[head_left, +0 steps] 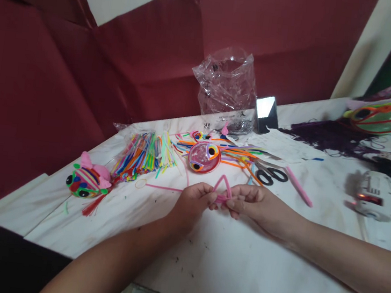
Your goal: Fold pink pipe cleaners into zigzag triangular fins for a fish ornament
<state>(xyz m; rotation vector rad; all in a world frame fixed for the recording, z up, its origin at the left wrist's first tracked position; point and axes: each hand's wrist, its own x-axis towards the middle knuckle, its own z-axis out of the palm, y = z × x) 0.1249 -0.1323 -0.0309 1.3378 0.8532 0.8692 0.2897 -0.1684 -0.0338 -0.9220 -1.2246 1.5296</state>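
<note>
– Pink fuzzy craft stem [225, 178] bent to a peak, right? Where is it?
– Front middle of the white marbled table [238, 264], lifted between the hands. Left hand [197, 197] pinches the left foot, right hand [250, 203] the right. Neither released.
– Step?
– Shaping, I'd say: folding it to a point, base strand at the fingertips.
– Next move needs?
– My read: both pinches firm, corners matched, base drawn snug. Fuzzy wire should hold a bend; slack at one foot could skew it.
– Anything in the way?
– Thin pink strand [162, 188] runs left from the left hand; can't tell if it's the same piece. Could snag. Round pink-red disc with two big eyes [198, 152] sits just beyond the hands.
– Rest?
– Black-handled scissors [279, 175] and smooth pink rod [298, 186] to the right, white device with a red glow [375, 197] farther out. Left: multicoloured stem bundle [141, 159], green-and-pink big-eyed figure [89, 179]. All clear of the fingers.
</note>
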